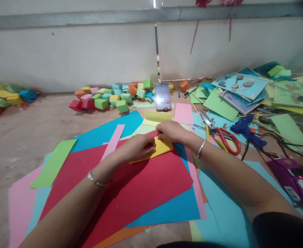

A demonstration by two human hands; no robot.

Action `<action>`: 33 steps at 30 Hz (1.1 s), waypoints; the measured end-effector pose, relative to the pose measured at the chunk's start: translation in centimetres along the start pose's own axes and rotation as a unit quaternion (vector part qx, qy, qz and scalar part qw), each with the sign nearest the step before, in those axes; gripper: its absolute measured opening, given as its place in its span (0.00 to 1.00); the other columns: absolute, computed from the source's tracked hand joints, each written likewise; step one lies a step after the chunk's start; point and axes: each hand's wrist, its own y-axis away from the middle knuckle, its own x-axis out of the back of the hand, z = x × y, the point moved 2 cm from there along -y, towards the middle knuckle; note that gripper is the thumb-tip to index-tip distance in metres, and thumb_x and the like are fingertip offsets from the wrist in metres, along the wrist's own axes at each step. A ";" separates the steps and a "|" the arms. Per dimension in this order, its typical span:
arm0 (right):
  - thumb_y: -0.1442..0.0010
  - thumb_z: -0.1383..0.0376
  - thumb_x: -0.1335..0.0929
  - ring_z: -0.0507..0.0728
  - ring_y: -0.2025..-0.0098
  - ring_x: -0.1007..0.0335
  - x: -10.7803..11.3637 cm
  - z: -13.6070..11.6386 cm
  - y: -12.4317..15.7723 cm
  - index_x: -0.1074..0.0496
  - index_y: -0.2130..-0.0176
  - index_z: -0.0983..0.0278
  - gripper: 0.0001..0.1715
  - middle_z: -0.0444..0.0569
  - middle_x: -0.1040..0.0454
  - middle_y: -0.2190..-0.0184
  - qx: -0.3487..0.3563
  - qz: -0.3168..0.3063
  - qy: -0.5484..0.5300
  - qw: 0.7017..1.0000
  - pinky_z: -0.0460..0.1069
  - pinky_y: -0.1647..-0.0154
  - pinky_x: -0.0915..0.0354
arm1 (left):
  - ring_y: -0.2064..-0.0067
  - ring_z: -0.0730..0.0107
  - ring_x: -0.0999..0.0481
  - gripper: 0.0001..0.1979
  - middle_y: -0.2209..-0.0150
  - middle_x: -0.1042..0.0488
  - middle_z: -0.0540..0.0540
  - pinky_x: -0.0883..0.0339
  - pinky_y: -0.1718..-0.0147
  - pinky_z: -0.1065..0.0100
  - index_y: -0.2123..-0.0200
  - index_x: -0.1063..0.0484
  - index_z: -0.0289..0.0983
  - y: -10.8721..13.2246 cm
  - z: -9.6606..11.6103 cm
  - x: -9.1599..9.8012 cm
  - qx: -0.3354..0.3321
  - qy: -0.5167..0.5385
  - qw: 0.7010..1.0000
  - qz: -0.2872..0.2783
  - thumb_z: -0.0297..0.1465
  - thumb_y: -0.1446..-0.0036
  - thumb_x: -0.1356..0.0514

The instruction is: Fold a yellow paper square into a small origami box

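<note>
A strip of yellow paper (164,147) lies over a large red sheet (130,186), and both my hands are at its upper edge. My left hand (141,147) has its fingers curled closed on the strip's left part. Close beside it, my right hand (170,131) pinches the strip's far edge. The fingertips hide part of the paper, so any fold there cannot be made out. Under the red sheet, blue paper (172,210) and pink paper (19,203) stick out. A narrow pink strip (114,139) and a green strip (54,163) rest to the left.
Folded paper cubes (122,106) are heaped along the wall. Red-handled scissors (228,139), a blue glue gun (248,131) with cables and a purple device (290,179) lie to the right. A phone (163,98) stands beyond my hands. Framed pebble pictures (241,84) are stacked at the back right.
</note>
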 end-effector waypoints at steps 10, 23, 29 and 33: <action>0.36 0.64 0.32 0.59 0.53 0.26 -0.1 0.0 0.1 0.22 0.55 0.63 0.12 0.52 0.20 0.54 0.008 0.002 0.001 1.000 0.48 0.69 0.45 | 0.71 0.65 0.33 0.07 0.71 0.29 0.49 0.47 0.74 0.66 0.71 0.38 0.41 -0.1 -0.1 -0.8 -0.011 0.009 0.999 -0.039 0.37 0.46 0.43; 0.45 0.56 0.25 0.62 0.58 0.24 1.6 -2.5 1.0 0.20 0.54 0.61 0.20 0.53 0.19 0.62 0.085 -0.069 0.057 0.992 0.50 0.65 0.39 | 0.62 0.57 0.26 0.20 0.64 0.25 0.45 0.36 0.67 0.63 0.59 0.36 0.39 -1.0 -1.9 -0.5 -0.043 0.084 0.995 -0.044 0.38 0.54 0.36; 0.48 0.48 0.24 0.61 0.61 0.23 0.4 -4.0 0.7 0.19 0.57 0.62 0.25 0.52 0.19 0.64 0.056 -0.120 0.049 0.990 0.49 0.69 0.39 | 0.59 0.55 0.26 0.20 0.59 0.25 0.43 0.34 0.65 0.62 0.60 0.38 0.40 -0.9 -2.4 -0.6 -0.039 0.077 0.996 -0.025 0.38 0.56 0.35; 0.49 0.47 0.24 0.60 0.62 0.24 0.4 -2.0 1.1 0.19 0.62 0.63 0.24 0.52 0.19 0.66 0.006 -0.154 0.082 0.985 0.49 0.68 0.38 | 0.65 0.59 0.26 0.19 0.66 0.26 0.47 0.36 0.69 0.64 0.61 0.38 0.40 -0.9 -2.4 -0.7 -0.035 0.082 0.995 -0.037 0.38 0.55 0.35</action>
